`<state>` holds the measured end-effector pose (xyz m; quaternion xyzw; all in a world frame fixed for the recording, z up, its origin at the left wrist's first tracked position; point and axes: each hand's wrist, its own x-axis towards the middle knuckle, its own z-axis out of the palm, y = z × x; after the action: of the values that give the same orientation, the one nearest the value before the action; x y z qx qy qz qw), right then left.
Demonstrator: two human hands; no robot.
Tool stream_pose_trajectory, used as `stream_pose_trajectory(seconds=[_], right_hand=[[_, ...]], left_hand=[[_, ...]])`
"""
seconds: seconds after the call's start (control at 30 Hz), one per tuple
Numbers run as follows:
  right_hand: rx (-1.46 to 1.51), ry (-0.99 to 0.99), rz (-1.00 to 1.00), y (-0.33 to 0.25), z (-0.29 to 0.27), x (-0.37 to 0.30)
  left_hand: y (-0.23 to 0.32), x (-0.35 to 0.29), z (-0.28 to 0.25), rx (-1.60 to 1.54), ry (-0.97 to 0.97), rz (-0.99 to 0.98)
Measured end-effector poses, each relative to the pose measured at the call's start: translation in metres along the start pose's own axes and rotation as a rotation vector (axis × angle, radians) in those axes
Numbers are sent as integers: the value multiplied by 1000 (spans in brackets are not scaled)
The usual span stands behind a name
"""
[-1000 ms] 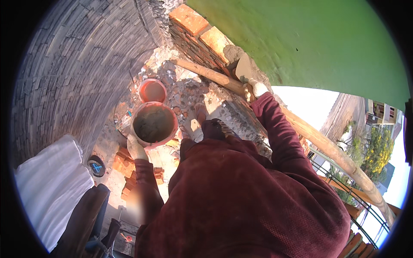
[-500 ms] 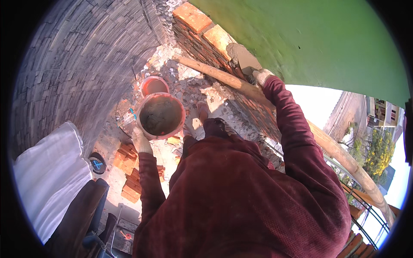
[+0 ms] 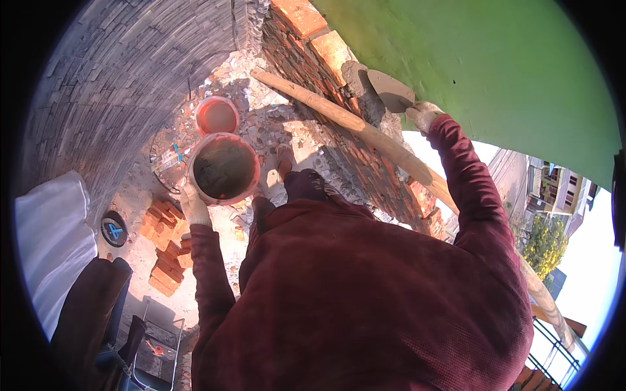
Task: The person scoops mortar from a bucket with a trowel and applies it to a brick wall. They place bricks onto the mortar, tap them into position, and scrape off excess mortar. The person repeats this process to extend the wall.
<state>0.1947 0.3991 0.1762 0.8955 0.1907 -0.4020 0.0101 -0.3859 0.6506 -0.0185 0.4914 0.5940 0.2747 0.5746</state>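
Observation:
My right hand (image 3: 425, 117), in a pale glove, grips a trowel (image 3: 391, 90) at the top of a brick wall (image 3: 313, 72). The trowel's broad grey blade lies beside a patch of wet mortar (image 3: 355, 77) at the end of the top bricks. My left hand (image 3: 194, 204), also pale-gloved, is closed at the near-left rim of a pinkish bucket (image 3: 250, 190). Grey mortar (image 3: 225, 167) fills much of that bucket, which appears held up in front of my legs. The left fingers are partly hidden against the bucket.
A second reddish bucket (image 3: 217, 116) stands beyond the first. A wooden pole (image 3: 339, 116) slants across the brick wall under my right arm. Stacked orange bricks (image 3: 164, 225), rubble (image 3: 254, 85) and a round black tub (image 3: 114, 229) lie below. A green surface (image 3: 482, 65) borders the wall.
The trowel has lifted off the mortar patch and shifted right with my right hand, leaving mortar on the wall. The view has shifted, and the bucket and left hand appear further left.

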Motion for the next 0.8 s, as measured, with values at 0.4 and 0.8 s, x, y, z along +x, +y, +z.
stream_pose_trajectory(seconds=[0.4, 0.8], right_hand=[[329, -69, 165, 31, 21, -17], [67, -49, -432, -8, 43, -171]], left_hand=[[-5, -19, -29, -17, 17, -178], [24, -8, -22, -10, -310, 45]])
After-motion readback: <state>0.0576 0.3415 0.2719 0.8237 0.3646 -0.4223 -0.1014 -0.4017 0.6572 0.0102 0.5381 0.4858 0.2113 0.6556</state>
